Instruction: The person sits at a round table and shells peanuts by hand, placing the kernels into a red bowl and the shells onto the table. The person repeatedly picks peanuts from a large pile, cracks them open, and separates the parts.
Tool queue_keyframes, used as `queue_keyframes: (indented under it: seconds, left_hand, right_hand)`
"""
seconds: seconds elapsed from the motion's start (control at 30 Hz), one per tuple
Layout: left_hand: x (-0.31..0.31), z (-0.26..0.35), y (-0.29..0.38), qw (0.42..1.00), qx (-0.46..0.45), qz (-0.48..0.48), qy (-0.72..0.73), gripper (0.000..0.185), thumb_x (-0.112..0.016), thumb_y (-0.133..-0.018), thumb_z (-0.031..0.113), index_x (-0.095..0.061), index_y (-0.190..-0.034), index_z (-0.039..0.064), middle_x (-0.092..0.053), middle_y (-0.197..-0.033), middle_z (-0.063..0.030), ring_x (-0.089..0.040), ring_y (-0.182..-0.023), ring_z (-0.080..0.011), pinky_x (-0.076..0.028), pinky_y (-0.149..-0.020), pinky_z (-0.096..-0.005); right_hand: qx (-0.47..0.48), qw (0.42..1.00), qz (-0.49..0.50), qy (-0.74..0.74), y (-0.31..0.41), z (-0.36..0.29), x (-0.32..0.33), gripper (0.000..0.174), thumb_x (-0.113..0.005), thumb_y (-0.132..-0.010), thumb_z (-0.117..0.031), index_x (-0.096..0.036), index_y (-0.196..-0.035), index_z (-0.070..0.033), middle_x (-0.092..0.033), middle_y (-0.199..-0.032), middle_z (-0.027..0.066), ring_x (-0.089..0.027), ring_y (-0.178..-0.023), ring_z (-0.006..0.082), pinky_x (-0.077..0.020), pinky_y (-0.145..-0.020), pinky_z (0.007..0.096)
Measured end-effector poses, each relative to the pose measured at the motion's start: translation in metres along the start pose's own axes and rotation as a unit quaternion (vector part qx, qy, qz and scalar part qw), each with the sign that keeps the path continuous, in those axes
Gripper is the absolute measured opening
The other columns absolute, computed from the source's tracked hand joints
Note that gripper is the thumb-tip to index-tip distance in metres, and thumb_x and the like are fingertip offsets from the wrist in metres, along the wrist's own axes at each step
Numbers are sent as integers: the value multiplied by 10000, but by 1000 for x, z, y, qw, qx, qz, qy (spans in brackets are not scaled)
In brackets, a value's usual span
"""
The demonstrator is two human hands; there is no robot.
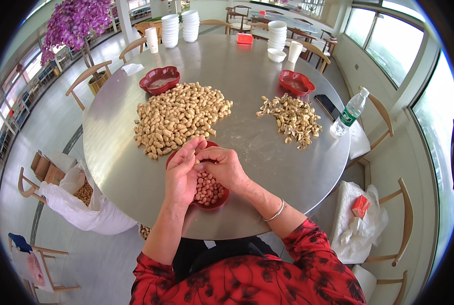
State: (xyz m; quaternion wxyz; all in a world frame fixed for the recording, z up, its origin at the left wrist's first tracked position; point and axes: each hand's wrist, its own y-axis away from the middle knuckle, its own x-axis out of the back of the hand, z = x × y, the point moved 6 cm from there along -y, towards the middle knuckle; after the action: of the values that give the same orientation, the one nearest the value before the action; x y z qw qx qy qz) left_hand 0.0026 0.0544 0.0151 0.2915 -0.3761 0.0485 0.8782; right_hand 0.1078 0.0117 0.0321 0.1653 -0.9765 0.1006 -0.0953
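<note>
My left hand (182, 172) is raised over a red bowl, palm turned inward, with a peanut between its thumb and fingers. Against it, my right hand (222, 166) pinches at the same spot, its fingertips partly hidden; a small piece of peanut shows there. Below both hands, the red bowl (222, 201) holds shelled pink peanuts (208, 188). A large heap of unshelled peanuts (179, 114) lies just beyond my left hand. Farther right on the steel table is a pile of peanut shells (297, 118).
Two red scalloped bowls (159, 88) (296, 92) stand behind the piles. A phone (327, 107) and a water bottle (349, 113) are at the right edge. White bowl stacks (170, 32) stand at the far side. A white sack (93, 219) sits on the left.
</note>
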Motion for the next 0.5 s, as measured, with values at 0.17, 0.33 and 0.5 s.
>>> queue_keyframes:
  seconds: [0.17, 0.33, 0.5]
  left_hand:
    - [-14, 8, 5, 996, -36, -30, -75, 515, -491, -881, -9, -349, -1374, -51, -390, -1405, -151, -344, -1324, -216, -325, -1052, -322]
    - [-20, 4, 3, 989, -45, -44, -132, 525, -474, -871, -16, -338, -1377, -56, -384, -1421, -150, -350, -1331, -239, -274, -1106, -357]
    - [-22, 4, 2, 984, -76, -56, -150, 516, -460, -896, 1, -320, -1391, -44, -366, -1433, -158, -355, -1330, -246, -274, -1109, -357]
  right_hand:
    - [-80, 992, -37, -92, 0, 12, -1, 134, -645, -788, 6, -681, -916, 26, -665, -834, 57, -578, -764, 85, -493, -695, 255]
    - [-71, 991, -31, -109, -1, 10, -3, 154, -590, -819, 15, -668, -951, 31, -661, -836, 63, -586, -767, 95, -496, -693, 252]
    - [-79, 994, -22, -73, 0, 7, -5, 137, -584, -847, -31, -642, -963, 15, -651, -874, 36, -561, -817, 73, -481, -732, 246]
